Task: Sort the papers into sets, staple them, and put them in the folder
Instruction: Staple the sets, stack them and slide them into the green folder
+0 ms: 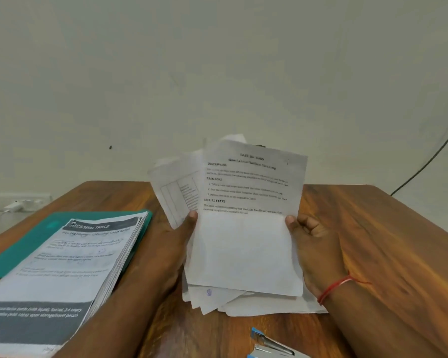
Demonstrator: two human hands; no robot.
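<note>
Nearest the camera, a blue and silver stapler (pixel 272 344) lies on the wooden bench (pixel 373 241), just below the loose papers and touched by neither hand. Above the stapler, the left hand (pixel 176 236) and the right hand (pixel 313 241) both have a closed grip on a bundle of printed sheets (pixel 246 228), held upright and slightly tilted; each thumb presses on the front page, one at each side edge. Behind that front page, more sheets fan out toward the left, one showing a ruled table. A red thread (pixel 334 288) circles the right wrist. Beneath the held bundle, and just above the stapler, a messy pile of loose papers (pixel 217 298) rests on the bench. Left of the stapler, past the left forearm, a thick stack of printed pages (pixel 62 259) lies on a green folder (pixel 23 249). Beyond the bench stands a pale wall (pixel 217 73), with a dark cable (pixel 429 161) at its right side.
</note>
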